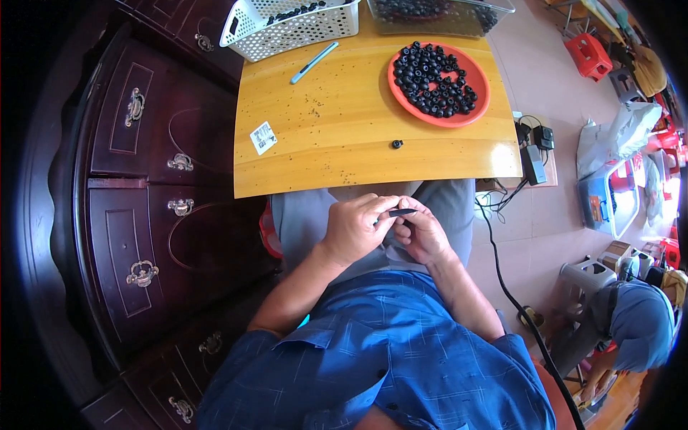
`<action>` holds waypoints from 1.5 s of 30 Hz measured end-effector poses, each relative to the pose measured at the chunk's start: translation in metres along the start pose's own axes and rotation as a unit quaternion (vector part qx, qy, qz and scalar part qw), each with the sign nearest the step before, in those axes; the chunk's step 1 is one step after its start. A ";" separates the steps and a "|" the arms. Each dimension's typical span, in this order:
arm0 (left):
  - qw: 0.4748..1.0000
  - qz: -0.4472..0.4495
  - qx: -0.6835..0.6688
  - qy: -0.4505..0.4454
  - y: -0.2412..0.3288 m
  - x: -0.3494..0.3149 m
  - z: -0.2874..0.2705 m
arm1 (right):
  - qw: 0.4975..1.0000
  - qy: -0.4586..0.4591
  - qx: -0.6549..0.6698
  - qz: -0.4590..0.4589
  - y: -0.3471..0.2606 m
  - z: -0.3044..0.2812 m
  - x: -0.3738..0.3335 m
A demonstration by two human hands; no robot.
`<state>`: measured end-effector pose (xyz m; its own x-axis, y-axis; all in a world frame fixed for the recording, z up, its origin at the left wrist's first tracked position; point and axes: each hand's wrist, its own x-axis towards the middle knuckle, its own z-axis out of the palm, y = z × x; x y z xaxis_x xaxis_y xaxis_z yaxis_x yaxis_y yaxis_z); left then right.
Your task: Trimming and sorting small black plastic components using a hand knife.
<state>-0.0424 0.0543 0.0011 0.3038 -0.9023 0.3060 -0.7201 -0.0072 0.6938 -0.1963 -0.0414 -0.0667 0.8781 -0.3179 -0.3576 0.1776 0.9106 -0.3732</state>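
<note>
My left hand (352,231) and my right hand (424,236) meet above my lap, just in front of the table edge. Both are closed, fingertips together. A thin dark pointed piece like a small blade (403,212) sticks out from my left fingers and lies across the right fingertips. Whatever is pinched in my right fingers is too small or hidden to make out. Nearest on the table is a single small black ring-shaped part (397,144). Beyond it, a red plate (481,100) bears many similar black parts (428,75).
On the yellow wooden table (322,154) lie a light-blue pen-like tool (314,63), a white printed label (263,137) and dark crumbs. A white perforated basket (301,36) and a clear bin (430,29) stand at the back. Dark drawers are left; cables (494,244) and another person (638,322) are right.
</note>
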 end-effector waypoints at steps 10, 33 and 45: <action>0.995 -0.063 -0.057 -0.045 0.003 0.009 -0.013 | 0.999 -0.028 -0.036 -0.011 -0.007 0.007 -0.005; 0.992 0.005 0.028 -0.126 0.002 0.013 -0.020 | 0.972 -0.058 -0.204 -0.100 -0.010 0.003 -0.010; 0.993 -0.009 0.042 -0.110 -0.013 0.007 -0.007 | 0.992 0.005 -0.112 -0.064 0.002 0.006 -0.005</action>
<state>-0.0270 0.0512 -0.0016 0.1805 -0.9740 0.1372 -0.7676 -0.0523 0.6388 -0.1979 -0.0363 -0.0604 0.8501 -0.4313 -0.3021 0.1838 0.7806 -0.5974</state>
